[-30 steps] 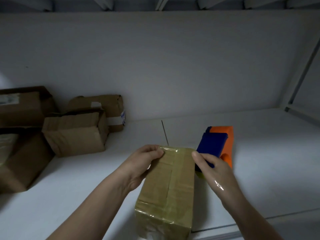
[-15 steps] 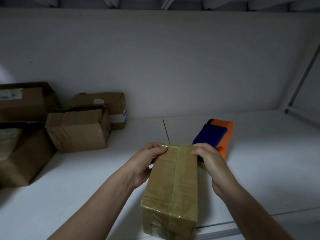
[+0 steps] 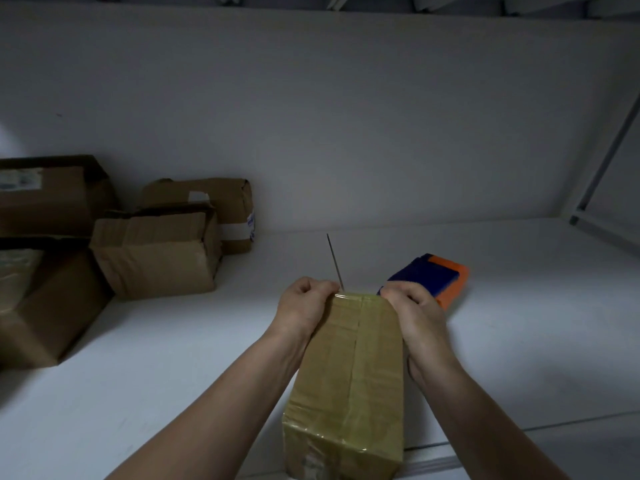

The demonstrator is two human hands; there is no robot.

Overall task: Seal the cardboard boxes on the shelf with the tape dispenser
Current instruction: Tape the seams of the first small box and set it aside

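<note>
taped box [image 3: 349, 368] lower centre of frame, at front edge of white shelf [image 3: 519, 341] | left hand [image 3: 304, 306] fingers curled over its far left top corner | right hand [image 3: 415, 313] gripping far right corner | tape dispenser [image 3: 440, 275] blue-orange, lying unheld just behind right hand | other cardboard boxes [image 3: 156, 254] piled at left

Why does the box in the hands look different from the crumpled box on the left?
The taped box is wrapped in shiny tape; the crumpled box shows bare, dented cardboard with a loose flap. The left hand and right hand grip the far end of the taped box; no hand touches the crumpled box. The taped box lies at the front edge of the shelf, the crumpled box farther back. Both are brown cardboard.
</note>
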